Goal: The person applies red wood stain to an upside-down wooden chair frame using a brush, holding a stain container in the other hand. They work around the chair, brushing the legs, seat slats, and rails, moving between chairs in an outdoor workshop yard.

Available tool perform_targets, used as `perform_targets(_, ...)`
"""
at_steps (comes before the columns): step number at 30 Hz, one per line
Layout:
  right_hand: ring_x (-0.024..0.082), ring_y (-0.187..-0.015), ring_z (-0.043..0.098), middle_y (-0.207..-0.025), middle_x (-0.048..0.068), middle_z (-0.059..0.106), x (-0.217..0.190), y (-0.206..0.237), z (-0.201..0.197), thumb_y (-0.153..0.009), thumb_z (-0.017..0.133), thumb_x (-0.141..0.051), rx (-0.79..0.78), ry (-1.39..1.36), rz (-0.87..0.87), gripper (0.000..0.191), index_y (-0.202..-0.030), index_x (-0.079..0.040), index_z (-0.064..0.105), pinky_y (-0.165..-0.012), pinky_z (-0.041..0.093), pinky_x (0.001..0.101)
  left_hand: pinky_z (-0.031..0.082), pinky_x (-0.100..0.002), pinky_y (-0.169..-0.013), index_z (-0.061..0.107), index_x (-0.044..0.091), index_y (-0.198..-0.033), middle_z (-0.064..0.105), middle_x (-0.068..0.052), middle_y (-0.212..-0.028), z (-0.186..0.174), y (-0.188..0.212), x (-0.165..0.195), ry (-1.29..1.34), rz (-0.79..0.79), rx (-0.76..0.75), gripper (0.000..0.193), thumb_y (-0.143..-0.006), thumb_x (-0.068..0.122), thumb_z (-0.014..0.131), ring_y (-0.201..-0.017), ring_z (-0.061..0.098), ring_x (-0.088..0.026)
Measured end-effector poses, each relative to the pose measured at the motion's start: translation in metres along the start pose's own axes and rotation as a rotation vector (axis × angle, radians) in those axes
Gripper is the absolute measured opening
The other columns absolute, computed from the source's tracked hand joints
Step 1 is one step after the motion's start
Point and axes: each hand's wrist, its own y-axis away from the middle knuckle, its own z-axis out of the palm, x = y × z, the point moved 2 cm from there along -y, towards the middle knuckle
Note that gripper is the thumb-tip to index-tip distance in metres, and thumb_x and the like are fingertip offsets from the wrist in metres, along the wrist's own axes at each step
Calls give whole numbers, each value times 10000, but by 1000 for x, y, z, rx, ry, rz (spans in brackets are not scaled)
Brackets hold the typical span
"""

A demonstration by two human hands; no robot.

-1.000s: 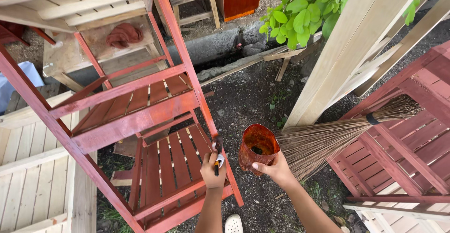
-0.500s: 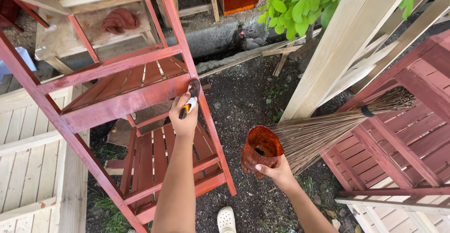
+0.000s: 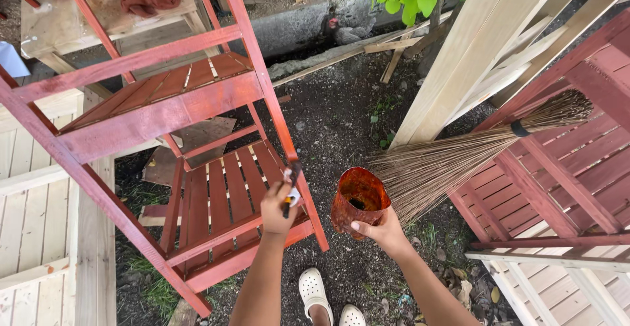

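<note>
A big red rack (image 3: 164, 113) stands just by the left hand (image 3: 279, 206), which holds a brush (image 3: 291, 188) against its leg. The right hand (image 3: 382, 232) grips a stained cup (image 3: 356, 201), with a broom (image 3: 459, 159) just behind it.

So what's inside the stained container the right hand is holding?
The container in the right hand shows orange-brown stain coating its inner walls, with a dark patch at the bottom. How much liquid remains cannot be seen.
</note>
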Motion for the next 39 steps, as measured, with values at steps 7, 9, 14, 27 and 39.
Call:
perform_targets(7,232,-1264,593,-1365,88,609,-2,17,-15,-670,916,-332,36,32,-6,949,-1444,-64,435,-1071,491,431,589,-432,-730,727,130,-1209,710,-155,-1037,-4,5,10,27,-29,-189,398,-815,70,709,-863,716,-344)
perform_targets(9,232,-1250,607,-1347,90,630,-2,21,-22,-679,915,-323,41,14,-5,921,-1429,-50,456,-1067,501,430,578,-420,-698,732,121,-1107,698,-141,-963,-13,-23,0,97,-139,-135,345,-763,97,745,-815,733,-319)
perform_targets(14,270,-1221,622,-1314,125,647,9,28,-21,-680,916,-377,30,-18,32,936,-1432,-36,476,-1048,527,457,580,-396,-695,715,115,-1155,711,-120,-1022,-12,-70,-8,59,-136,60,325,-833,72,727,-839,735,-297)
perform_targets(27,274,-1300,583,-1393,118,599,44,30,-9,-644,927,-397,35,6,93,1022,-1469,-67,422,-1094,482,458,596,-453,-666,663,81,-1125,690,-161,-1055,40,70,24,-234,-115,-161,359,-779,135,746,-811,711,-377)
perform_targets(39,263,-1232,617,-1335,110,627,58,42,-19,-625,928,-387,48,36,131,1014,-1451,-77,427,-1013,547,445,603,-435,-693,694,103,-1090,735,-160,-927,46,122,40,-4,-491,-224,374,-732,74,794,-826,745,-348)
